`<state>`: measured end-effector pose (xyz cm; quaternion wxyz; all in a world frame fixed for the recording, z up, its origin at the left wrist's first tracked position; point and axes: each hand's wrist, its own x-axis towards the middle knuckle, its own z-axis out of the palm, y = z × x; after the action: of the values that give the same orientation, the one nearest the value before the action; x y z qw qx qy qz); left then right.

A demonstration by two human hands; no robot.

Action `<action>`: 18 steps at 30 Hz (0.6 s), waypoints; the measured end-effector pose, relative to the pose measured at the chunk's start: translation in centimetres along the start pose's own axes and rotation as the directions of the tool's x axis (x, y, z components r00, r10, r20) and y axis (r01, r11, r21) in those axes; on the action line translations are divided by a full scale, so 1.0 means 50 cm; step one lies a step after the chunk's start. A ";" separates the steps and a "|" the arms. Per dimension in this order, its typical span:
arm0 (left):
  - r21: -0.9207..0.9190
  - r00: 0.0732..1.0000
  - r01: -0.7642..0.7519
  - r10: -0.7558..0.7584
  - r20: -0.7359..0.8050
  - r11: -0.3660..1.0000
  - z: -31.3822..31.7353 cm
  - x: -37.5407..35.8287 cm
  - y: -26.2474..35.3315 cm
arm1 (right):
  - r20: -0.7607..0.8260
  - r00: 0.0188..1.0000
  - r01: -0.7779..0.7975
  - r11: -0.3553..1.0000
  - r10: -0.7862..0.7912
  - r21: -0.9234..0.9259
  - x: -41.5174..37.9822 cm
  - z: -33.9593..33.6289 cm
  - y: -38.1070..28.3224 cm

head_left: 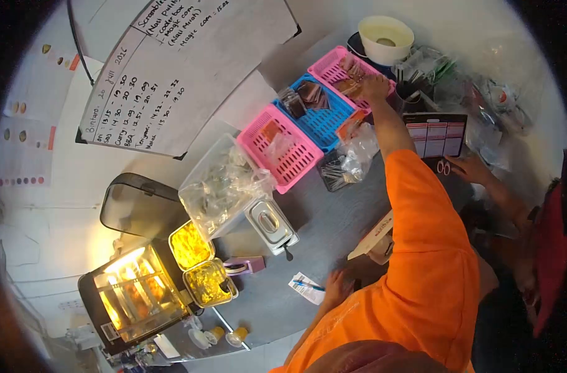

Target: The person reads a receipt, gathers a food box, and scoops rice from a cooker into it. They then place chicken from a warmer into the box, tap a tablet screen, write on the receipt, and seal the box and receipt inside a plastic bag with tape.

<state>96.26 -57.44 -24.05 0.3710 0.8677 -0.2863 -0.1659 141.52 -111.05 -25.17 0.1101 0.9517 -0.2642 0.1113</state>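
My right hand (375, 89) reaches over the far pink basket (324, 70), at the brownish packets (349, 85) inside; its fingertips are too unclear to show a grip. Low in the view, my left hand (337, 287) is on the dark table beside a white paper slip (303, 286) with a blue pen (308, 285) on it; its fingers are partly hidden. An open cardboard box (377, 239) lies near my orange sleeve, partly covered by it. The blue basket (327, 123) holds dark packets (313, 94), and the nearer pink basket (288, 168) holds orange and clear packets.
A co-worker's hand (470, 169) is beside a tablet (436, 135) and scissors (443, 168). Left of me are a clear bin of plastic bags (224, 186), a lidded steel container (270, 222), yellow food trays (190, 245), a purple tape dispenser (245, 265) and a lit warmer (134, 292).
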 end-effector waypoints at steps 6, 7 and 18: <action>-0.140 0.996 0.074 -0.067 0.051 0.987 0.189 0.149 0.005 | 0.130 0.981 -0.158 0.982 0.144 0.106 -0.010 -0.049 0.014; -0.157 0.986 0.157 -0.147 0.075 0.975 0.206 0.165 0.007 | 0.092 0.980 -0.194 0.960 0.178 0.202 0.002 -0.059 0.014; -0.151 0.970 0.242 -0.234 0.068 0.959 0.032 0.163 -0.011 | -0.266 0.871 0.303 -0.024 0.413 0.953 -0.196 -0.297 -0.040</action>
<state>102.02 -63.09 -26.15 0.4087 0.8593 -0.1750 -0.2528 132.13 -100.71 -14.00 -0.5467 0.6602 -0.1052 0.5041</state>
